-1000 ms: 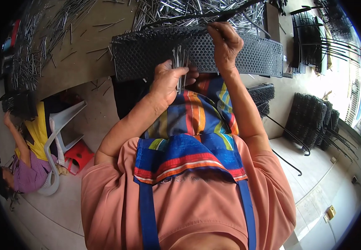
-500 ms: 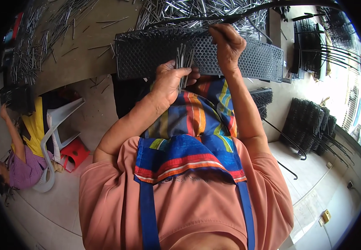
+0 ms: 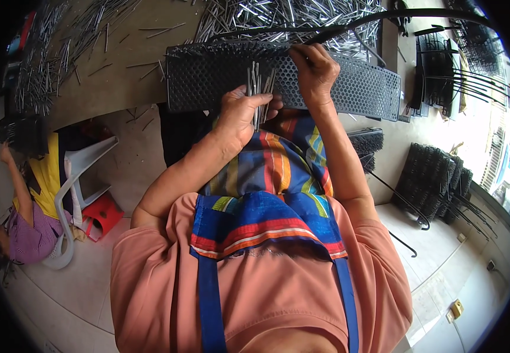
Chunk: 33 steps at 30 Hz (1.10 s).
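A small bundle of thin metal rods (image 3: 255, 88) stands up between the thumb and fingers of my left hand (image 3: 238, 115), which is closed around it. Behind the rods lies a long dark panel (image 3: 363, 85) full of round holes, set across my lap and along the table's near edge. Close-packed dark tips line the left part of the panel's far edge. My right hand (image 3: 318, 73) is over that far edge, right of the bundle, with thumb and fingers pinched together. What the pinch holds, if anything, is too small or hidden to make out.
Loose metal rods (image 3: 290, 17) are heaped on the table (image 3: 149, 53), more at its left. A black bar (image 3: 355, 23) runs above the panel. Stacks of dark bristly panels (image 3: 431, 182) stand right. At left, another person (image 3: 31, 235) sits by a white chair (image 3: 67, 223) and red stool (image 3: 102, 215).
My right hand has shifted a little left along the panel's far edge, still pinched. The left hand keeps its hold on the rods, nearly in place.
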Each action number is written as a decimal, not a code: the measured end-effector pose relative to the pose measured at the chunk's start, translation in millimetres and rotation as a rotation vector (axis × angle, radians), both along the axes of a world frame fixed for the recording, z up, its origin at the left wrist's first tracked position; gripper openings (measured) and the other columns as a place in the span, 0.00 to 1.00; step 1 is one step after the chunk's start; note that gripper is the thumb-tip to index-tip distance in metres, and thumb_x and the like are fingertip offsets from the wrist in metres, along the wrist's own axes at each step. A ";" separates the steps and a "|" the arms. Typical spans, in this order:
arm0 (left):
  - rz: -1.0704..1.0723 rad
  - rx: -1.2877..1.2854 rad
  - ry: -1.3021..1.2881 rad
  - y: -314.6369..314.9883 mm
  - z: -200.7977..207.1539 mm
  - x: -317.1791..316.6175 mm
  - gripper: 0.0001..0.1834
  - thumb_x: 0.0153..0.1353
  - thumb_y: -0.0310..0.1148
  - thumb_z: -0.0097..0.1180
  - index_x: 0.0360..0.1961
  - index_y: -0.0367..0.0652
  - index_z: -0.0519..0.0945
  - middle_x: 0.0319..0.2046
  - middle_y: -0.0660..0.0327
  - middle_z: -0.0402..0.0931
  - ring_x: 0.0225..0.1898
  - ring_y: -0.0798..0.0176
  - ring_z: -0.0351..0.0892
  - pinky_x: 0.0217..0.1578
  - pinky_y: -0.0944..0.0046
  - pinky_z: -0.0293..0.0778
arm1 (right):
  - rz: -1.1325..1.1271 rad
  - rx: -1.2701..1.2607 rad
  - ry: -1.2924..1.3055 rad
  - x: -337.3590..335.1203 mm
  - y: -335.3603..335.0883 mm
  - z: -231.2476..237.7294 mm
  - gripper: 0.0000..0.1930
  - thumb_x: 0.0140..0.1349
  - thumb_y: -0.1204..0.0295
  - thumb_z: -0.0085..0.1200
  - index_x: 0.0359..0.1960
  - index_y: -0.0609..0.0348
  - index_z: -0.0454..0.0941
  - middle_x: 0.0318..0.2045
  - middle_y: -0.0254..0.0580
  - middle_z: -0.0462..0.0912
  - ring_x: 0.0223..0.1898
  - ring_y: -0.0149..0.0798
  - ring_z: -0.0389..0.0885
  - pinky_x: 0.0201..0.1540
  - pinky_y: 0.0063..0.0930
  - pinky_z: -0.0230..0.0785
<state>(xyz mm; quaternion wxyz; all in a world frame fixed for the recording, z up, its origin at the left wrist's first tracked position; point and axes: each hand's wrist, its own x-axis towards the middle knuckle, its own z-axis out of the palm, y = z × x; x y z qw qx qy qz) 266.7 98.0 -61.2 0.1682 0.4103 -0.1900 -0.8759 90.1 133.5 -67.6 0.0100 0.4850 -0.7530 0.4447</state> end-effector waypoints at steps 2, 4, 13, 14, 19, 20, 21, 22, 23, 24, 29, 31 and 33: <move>0.011 0.012 0.012 -1.4 -0.3 -0.7 0.08 0.57 0.18 0.55 0.38 0.37 0.78 0.31 0.54 0.83 0.30 0.60 0.84 0.30 0.63 0.80 | -0.017 -0.005 0.045 2.6 1.1 2.0 0.06 0.51 0.77 0.64 0.31 0.59 0.85 0.25 0.39 0.81 0.25 0.32 0.81 0.27 0.24 0.69; 0.023 0.024 0.024 -1.8 -0.5 -1.9 0.08 0.57 0.18 0.56 0.39 0.37 0.78 0.32 0.54 0.83 0.30 0.60 0.84 0.30 0.63 0.80 | -0.034 -0.011 0.088 6.2 5.7 4.7 0.05 0.51 0.76 0.65 0.31 0.58 0.85 0.24 0.39 0.81 0.24 0.34 0.80 0.27 0.25 0.69; -0.043 0.000 0.079 4.0 -3.3 -6.5 0.08 0.58 0.20 0.57 0.38 0.40 0.79 0.32 0.57 0.82 0.31 0.61 0.84 0.30 0.62 0.81 | 0.127 0.421 -1.166 19.5 24.7 19.0 0.10 0.55 0.72 0.62 0.19 0.59 0.78 0.16 0.29 0.74 0.18 0.21 0.67 0.20 0.20 0.56; -0.059 -0.015 0.087 5.1 -0.1 -7.1 0.08 0.58 0.20 0.57 0.39 0.40 0.79 0.33 0.56 0.82 0.31 0.61 0.84 0.31 0.62 0.81 | 0.124 0.418 -1.167 17.7 25.5 18.1 0.10 0.55 0.72 0.62 0.19 0.59 0.78 0.16 0.29 0.74 0.18 0.21 0.67 0.20 0.20 0.56; 0.015 0.022 0.065 4.4 -1.6 -5.1 0.07 0.61 0.23 0.56 0.40 0.39 0.79 0.33 0.56 0.82 0.33 0.59 0.85 0.32 0.62 0.82 | 0.056 0.194 -1.224 6.8 29.9 16.3 0.07 0.57 0.75 0.61 0.22 0.59 0.78 0.16 0.27 0.73 0.15 0.20 0.63 0.18 0.17 0.51; -0.020 0.006 0.023 2.9 -2.3 -3.1 0.07 0.62 0.25 0.55 0.41 0.39 0.79 0.34 0.56 0.82 0.33 0.59 0.85 0.32 0.61 0.82 | -0.010 0.052 -1.122 3.7 28.6 17.8 0.06 0.57 0.76 0.60 0.23 0.60 0.79 0.16 0.27 0.73 0.15 0.20 0.63 0.18 0.16 0.51; -0.055 -0.009 -0.020 2.2 -2.5 -1.8 0.07 0.63 0.26 0.55 0.41 0.38 0.79 0.34 0.56 0.82 0.34 0.59 0.85 0.32 0.60 0.82 | -0.074 -0.087 -1.016 -0.1 27.7 18.1 0.05 0.58 0.76 0.60 0.25 0.61 0.80 0.16 0.27 0.74 0.15 0.20 0.63 0.18 0.15 0.51; -0.056 -0.009 -0.022 3.7 -1.9 -1.7 0.07 0.63 0.26 0.55 0.41 0.38 0.79 0.34 0.56 0.82 0.34 0.59 0.85 0.32 0.60 0.82 | -0.040 -0.124 -0.992 -5.5 27.4 16.9 0.04 0.58 0.77 0.60 0.26 0.62 0.81 0.17 0.28 0.74 0.15 0.19 0.63 0.18 0.15 0.51; -0.066 -0.062 -0.059 5.0 3.3 -4.5 0.07 0.64 0.26 0.54 0.42 0.38 0.79 0.35 0.57 0.82 0.34 0.59 0.85 0.33 0.60 0.82 | -0.042 -0.125 -0.990 -6.7 26.5 18.5 0.04 0.58 0.77 0.60 0.26 0.62 0.81 0.17 0.28 0.74 0.15 0.19 0.63 0.18 0.15 0.51; -0.076 -0.115 -0.095 5.8 6.2 -6.7 0.08 0.65 0.27 0.53 0.42 0.38 0.79 0.35 0.57 0.83 0.34 0.59 0.85 0.33 0.60 0.82 | -0.063 -0.142 -1.012 -7.6 25.0 21.3 0.04 0.59 0.77 0.60 0.26 0.62 0.81 0.17 0.28 0.74 0.15 0.19 0.63 0.18 0.14 0.51; -0.068 -0.183 0.008 2.1 1.4 -7.2 0.08 0.65 0.26 0.52 0.42 0.37 0.79 0.35 0.57 0.83 0.33 0.60 0.84 0.32 0.62 0.82 | -0.004 0.115 -1.222 -0.8 24.1 30.7 0.05 0.58 0.77 0.59 0.24 0.62 0.80 0.17 0.29 0.74 0.14 0.20 0.62 0.18 0.15 0.51; -0.129 -0.171 0.042 5.8 5.4 -10.0 0.08 0.65 0.26 0.51 0.42 0.37 0.79 0.34 0.57 0.83 0.33 0.61 0.84 0.32 0.63 0.82 | 0.003 0.284 -1.071 12.2 28.9 22.5 0.07 0.56 0.76 0.60 0.21 0.59 0.80 0.16 0.28 0.73 0.15 0.21 0.62 0.18 0.17 0.51; -0.208 -0.206 0.040 9.6 7.3 -12.3 0.07 0.65 0.27 0.52 0.41 0.37 0.79 0.34 0.56 0.83 0.31 0.61 0.84 0.31 0.63 0.83 | 0.052 0.326 -1.109 15.4 34.8 20.2 0.06 0.56 0.76 0.61 0.22 0.59 0.80 0.17 0.27 0.74 0.16 0.21 0.62 0.18 0.18 0.50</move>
